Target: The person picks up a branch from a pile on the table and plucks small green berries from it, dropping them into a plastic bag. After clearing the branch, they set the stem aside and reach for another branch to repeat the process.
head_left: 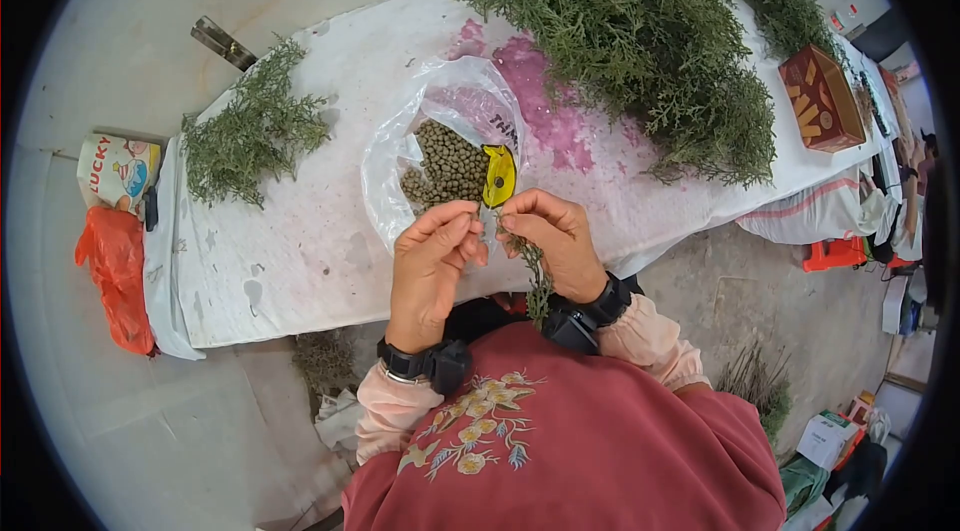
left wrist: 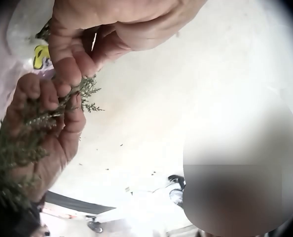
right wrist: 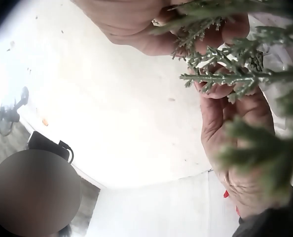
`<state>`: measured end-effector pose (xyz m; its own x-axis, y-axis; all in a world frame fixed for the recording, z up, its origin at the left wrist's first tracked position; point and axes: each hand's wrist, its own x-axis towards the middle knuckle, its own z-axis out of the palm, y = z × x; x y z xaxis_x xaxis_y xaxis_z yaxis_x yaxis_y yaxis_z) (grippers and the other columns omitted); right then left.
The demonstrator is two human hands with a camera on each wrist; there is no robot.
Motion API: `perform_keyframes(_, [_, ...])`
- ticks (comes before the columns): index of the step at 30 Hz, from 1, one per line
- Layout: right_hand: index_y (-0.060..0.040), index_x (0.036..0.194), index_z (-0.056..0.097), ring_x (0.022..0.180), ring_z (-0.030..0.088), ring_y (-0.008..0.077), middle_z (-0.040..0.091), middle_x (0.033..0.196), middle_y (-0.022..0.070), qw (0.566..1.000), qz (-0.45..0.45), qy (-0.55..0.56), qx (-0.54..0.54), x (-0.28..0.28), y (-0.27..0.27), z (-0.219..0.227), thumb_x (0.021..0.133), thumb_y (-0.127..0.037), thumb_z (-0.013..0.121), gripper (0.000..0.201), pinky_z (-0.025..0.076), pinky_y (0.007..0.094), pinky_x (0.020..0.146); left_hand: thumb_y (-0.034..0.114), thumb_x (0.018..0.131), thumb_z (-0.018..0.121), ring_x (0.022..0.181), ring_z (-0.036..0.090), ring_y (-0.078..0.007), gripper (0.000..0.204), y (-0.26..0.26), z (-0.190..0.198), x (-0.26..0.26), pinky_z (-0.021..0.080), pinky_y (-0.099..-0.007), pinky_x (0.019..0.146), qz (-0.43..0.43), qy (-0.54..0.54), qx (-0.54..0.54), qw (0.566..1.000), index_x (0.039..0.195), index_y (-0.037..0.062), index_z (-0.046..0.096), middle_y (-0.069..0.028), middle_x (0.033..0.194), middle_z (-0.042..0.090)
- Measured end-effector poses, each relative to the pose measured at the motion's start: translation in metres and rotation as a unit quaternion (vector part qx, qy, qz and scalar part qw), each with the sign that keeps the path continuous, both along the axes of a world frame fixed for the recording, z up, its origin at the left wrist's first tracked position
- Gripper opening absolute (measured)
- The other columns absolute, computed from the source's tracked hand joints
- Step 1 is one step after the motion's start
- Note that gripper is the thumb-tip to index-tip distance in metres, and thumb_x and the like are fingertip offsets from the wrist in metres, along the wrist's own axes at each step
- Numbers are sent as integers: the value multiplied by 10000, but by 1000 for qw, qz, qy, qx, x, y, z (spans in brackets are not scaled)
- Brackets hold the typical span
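Over the near edge of the counter (head_left: 300, 261), we are holding a green sprig (head_left: 535, 276) with its long axis nearly upright, its top up between our fingertips and its leafy end hanging down toward our chest. Our right hand (head_left: 555, 241) is curling its fingers (left wrist: 38, 96) round the sprig, and our left hand (head_left: 432, 256) is pinching the sprig's top with thumb and forefinger. Both wrists are bending upward, palms facing each other, the fingertips nearly touching. Just beyond the hands, a clear plastic bag (head_left: 400, 146) is lying open on the counter, holding small dark green pellets (head_left: 445, 166) and a yellow scoop (head_left: 498, 174). Farther back, a big pile of cut greenery (head_left: 640, 41) is covering the cloth, and a smaller heap (head_left: 250, 131) is lying to the left.
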<state>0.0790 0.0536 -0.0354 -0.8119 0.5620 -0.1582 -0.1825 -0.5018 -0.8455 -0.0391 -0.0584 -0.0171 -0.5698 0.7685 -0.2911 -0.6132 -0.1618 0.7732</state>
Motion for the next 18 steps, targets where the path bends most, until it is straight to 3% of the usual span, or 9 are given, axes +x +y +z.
perform_keyframes(3, [-2,877,589,669,550,79,602,771,32,999,-15,-11,41,2,-2,4,844,-62,566,72,451,220,585,59,873,536,671,513,-129,183,0,-10,4,430,-275,596,-37,-103,54,993,1022,-36,583,-67,824,571])
perform_keyframes(7, [0,868,581,658,529,57,593,760,15,991,-30,-25,132,5,-5,15,842,-49,560,59,435,203,578,73,873,550,670,526,-131,196,1,-15,5,442,-294,603,-44,-143,102,983,1037,-26,596,-69,835,587])
perform_keyframes(18, [1,855,568,647,487,27,572,754,-19,971,-37,-26,233,1,-10,21,846,-35,551,41,400,177,575,68,878,541,683,535,-136,166,-1,-14,9,456,-298,618,-32,-166,117,979,1009,-17,597,-74,845,593])
